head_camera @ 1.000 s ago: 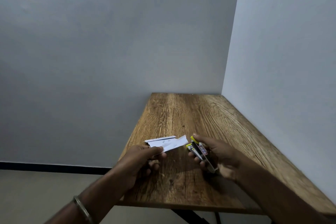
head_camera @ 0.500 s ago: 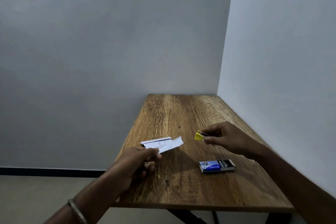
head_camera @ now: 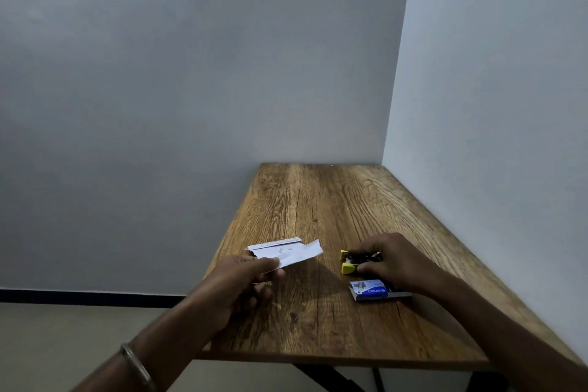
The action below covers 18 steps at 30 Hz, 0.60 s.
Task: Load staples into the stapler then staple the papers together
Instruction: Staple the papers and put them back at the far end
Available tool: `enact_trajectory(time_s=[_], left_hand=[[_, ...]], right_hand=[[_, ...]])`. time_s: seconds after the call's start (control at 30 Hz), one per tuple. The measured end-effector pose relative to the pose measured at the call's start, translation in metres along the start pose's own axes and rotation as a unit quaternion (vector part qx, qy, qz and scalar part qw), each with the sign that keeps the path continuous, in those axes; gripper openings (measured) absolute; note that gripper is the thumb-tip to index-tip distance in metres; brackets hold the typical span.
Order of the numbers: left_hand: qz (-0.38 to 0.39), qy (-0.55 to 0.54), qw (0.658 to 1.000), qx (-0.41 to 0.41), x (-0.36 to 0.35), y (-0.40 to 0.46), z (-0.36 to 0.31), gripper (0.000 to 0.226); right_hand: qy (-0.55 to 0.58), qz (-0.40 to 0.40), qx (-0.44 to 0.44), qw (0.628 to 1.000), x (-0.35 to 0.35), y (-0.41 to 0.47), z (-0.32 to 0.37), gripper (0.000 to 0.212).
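The left hand (head_camera: 235, 280) pinches the folded white papers (head_camera: 286, 253) between thumb and fingers (head_camera: 270, 264), holding them just above the wooden counter (head_camera: 318, 200), their free end pointing toward 2 o'clock. At 3 o'clock of the papers, apart from them, the right hand (head_camera: 391, 261) has its fingers curled around the small black-and-yellow stapler (head_camera: 353, 261), whose yellow-tipped ends splay open toward 9 o'clock; whether it touches the counter cannot be told. A blue staple box (head_camera: 372, 289) lies on the counter just at 6 o'clock of the stapler, partly under the right wrist. A metal bangle (head_camera: 136, 366) circles the left wrist.
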<state>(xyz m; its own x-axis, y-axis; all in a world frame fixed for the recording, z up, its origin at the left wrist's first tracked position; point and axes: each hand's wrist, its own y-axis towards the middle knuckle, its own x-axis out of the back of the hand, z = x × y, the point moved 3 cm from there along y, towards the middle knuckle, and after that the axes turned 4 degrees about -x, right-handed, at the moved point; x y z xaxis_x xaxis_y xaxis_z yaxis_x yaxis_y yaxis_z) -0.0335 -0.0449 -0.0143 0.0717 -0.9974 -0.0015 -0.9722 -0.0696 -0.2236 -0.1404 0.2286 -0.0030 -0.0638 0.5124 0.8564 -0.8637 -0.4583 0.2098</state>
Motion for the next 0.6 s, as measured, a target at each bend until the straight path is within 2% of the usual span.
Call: enact_trajectory(time_s=[0.13,0.2,0.27,0.4,0.53,0.6], left_hand=[[-0.004,0.008,1.0,0.006,-0.002,0.0,-0.002,0.024],[-0.006,0.018,1.0,0.008,-0.001,0.0,-0.003,0.024],[-0.005,0.029,0.999,0.014,0.0,0.0,-0.004,0.024],[0.005,0.045,0.999,0.028,0.001,0.003,-0.006,0.025],[0.012,0.069,0.997,0.039,0.0,0.002,-0.006,0.03],[0.006,0.122,0.992,0.032,0.001,0.001,-0.007,0.04]], right_hand=[[-0.021,0.019,-0.008,1.0,0.002,0.0,0.005,0.042],[-0.029,-0.031,-0.015,0.999,0.004,-0.001,0.013,0.051],[-0.034,-0.093,0.024,0.995,0.005,-0.005,0.029,0.052],[-0.071,-0.061,0.142,0.986,-0.014,-0.013,0.071,0.042],[-0.113,-0.058,0.174,0.977,-0.035,-0.013,0.095,0.029],[-0.129,-0.061,0.171,0.975,-0.042,-0.011,0.099,0.023]])
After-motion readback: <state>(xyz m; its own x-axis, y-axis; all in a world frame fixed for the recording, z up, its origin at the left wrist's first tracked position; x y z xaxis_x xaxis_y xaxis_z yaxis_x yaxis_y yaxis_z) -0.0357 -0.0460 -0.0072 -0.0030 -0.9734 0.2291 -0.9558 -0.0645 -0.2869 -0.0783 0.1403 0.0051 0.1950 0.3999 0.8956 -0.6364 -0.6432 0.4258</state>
